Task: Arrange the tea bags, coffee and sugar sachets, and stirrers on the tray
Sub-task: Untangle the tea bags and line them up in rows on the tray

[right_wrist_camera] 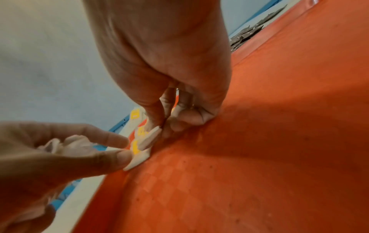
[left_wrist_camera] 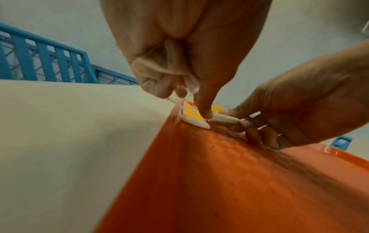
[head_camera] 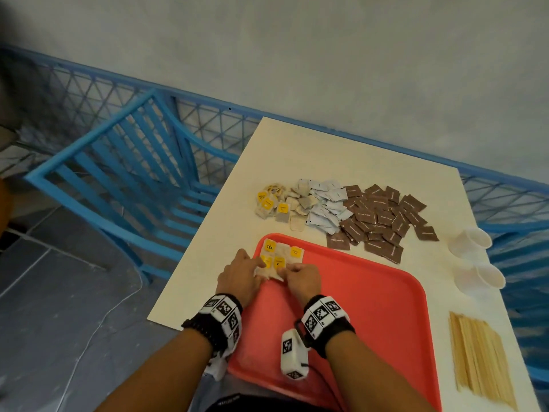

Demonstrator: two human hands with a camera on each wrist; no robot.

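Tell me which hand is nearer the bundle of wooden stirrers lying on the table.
Right. The right hand works on the red plastic tray, on the side toward the wooden stirrers; the left hand sits at the tray's opposite edge, farther away.

One tray (head_camera: 371, 307), two cups (head_camera: 475, 257).

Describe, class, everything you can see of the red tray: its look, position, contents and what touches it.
The red tray is a flat rectangle with rounded corners and a low raised rim, plastic by its look, faintly checkered in the wrist views. It lies level on the white table. Tea bags with yellow tags sit in its far left corner; the rest is bare. The left hand and right hand rest there, fingers on the bags.
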